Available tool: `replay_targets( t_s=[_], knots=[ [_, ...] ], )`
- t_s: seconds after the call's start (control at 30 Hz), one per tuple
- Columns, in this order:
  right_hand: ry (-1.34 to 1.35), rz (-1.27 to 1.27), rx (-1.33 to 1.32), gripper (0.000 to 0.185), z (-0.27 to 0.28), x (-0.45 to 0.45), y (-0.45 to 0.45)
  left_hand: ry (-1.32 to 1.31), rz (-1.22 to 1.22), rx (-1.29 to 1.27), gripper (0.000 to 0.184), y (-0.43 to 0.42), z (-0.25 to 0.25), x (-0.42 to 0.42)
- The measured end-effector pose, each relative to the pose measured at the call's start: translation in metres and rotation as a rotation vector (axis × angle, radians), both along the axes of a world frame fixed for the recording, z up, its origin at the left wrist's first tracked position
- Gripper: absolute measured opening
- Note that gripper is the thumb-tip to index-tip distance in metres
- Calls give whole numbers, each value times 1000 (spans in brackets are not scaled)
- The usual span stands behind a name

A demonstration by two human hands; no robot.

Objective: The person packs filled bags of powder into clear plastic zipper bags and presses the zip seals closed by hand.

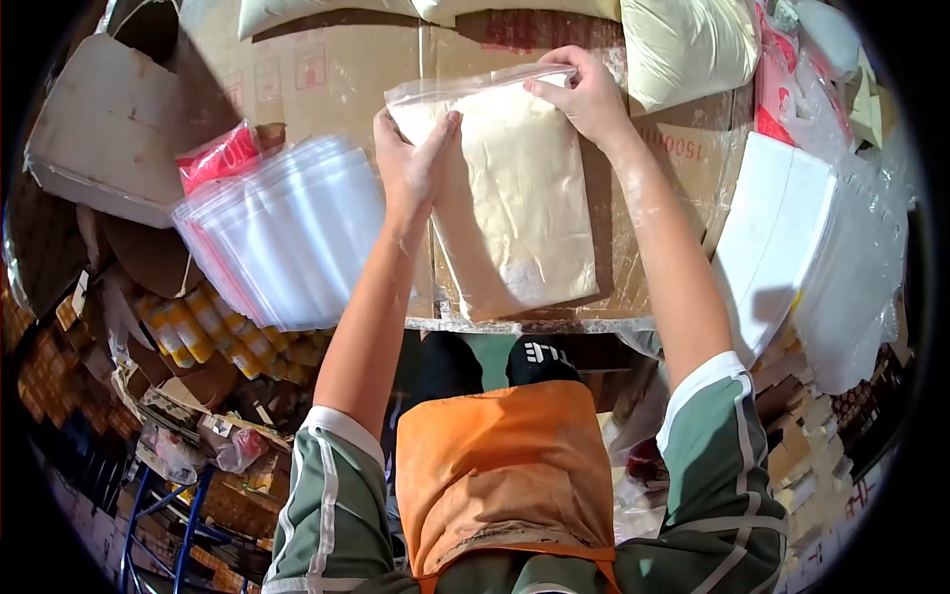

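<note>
A clear zip-lock bag (515, 198) full of cream-coloured powder is in front of me over the cardboard, its zip edge at the top. My left hand (414, 163) grips its upper left side, thumb on the front face and the other fingers mostly hidden behind. At the upper right corner, my right hand (584, 99) pinches the zip edge between thumb and fingers. Beside my left forearm lies a stack of flat, clear zip-lock bags (287, 233) with a red-and-white packet (218, 158) at its far end.
Filled cream bags (688, 49) lie along the far side of the cardboard surface (346, 79). An open carton (109, 129) stands at the left. White sheets (772, 228) and clear plastic (851, 267) hang over the right side. A blue metal frame (188, 525) stands low left.
</note>
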State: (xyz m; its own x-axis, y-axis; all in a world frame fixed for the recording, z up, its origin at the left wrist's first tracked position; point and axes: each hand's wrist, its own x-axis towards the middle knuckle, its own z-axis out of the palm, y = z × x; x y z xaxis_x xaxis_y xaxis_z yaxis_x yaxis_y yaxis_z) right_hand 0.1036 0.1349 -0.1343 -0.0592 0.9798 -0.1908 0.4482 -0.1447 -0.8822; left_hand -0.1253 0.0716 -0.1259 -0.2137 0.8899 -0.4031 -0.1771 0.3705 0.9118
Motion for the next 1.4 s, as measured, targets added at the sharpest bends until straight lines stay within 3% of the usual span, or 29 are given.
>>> replay_targets(
  t_s=[0.07, 0.1, 0.2, 0.27, 0.33, 0.37, 0.4, 0.47, 0.53, 0.6, 0.63, 0.77, 0.87, 1.03, 1.1, 1.33, 1.4],
  knots=[
    [104, 78, -173, 37, 12, 4, -10, 85, -22, -49, 58, -4, 4, 5],
    [104, 65, -306, 34, 24, 3, -14, -154, 38, -30, 54, -8, 9, 13],
    [196, 28, -512, 25, 18, 12, -29, -106, -12, -81, 51, -29, 14, 19],
    [175, 169, -632, 22, 18, 23, -43, -249, 4, -133, 54, -45, 29, 23],
    [105, 231, -655, 16, 41, 25, -46, 20, -194, -186, 64, -66, 18, 19],
    [-12, 363, -609, 14, 48, 25, -47, 46, -252, -220, 77, -76, 14, 16],
    [-126, 495, -558, 13, 49, 24, -50, 43, -256, -229, 77, -79, 20, 17],
    [-67, 432, -574, 17, 36, 19, -55, 371, -353, -10, 84, -80, 33, 17],
    [-144, 560, -467, 16, 40, 14, -51, 308, -367, -33, 82, -68, 35, 7],
    [-125, 623, -430, 17, 32, 14, -54, 813, -659, 284, 67, -49, 28, -5],
    [-150, 640, -442, 15, 34, 10, -55, 735, -739, 245, 45, -36, 33, -4],
    [-144, 690, -392, 16, 23, 15, -58, 668, -966, 291, 30, -17, 35, 9],
    [-80, 637, -367, 17, 21, 15, -67, 765, -1112, 278, 31, -16, 28, 7],
    [-71, 580, -416, 18, 21, 15, -72, 781, -1121, 120, 32, -12, 32, 5],
    [-86, 557, -152, 18, 20, 13, -83, 767, -1161, 114, 31, -12, 31, 7],
    [-256, 635, -348, 21, 24, 10, -82, 447, -1109, 83, 14, -22, 13, 31],
    [-283, 625, -208, 23, 27, 6, -86, 471, -1052, 165, 13, -26, 8, 29]
  ],
)
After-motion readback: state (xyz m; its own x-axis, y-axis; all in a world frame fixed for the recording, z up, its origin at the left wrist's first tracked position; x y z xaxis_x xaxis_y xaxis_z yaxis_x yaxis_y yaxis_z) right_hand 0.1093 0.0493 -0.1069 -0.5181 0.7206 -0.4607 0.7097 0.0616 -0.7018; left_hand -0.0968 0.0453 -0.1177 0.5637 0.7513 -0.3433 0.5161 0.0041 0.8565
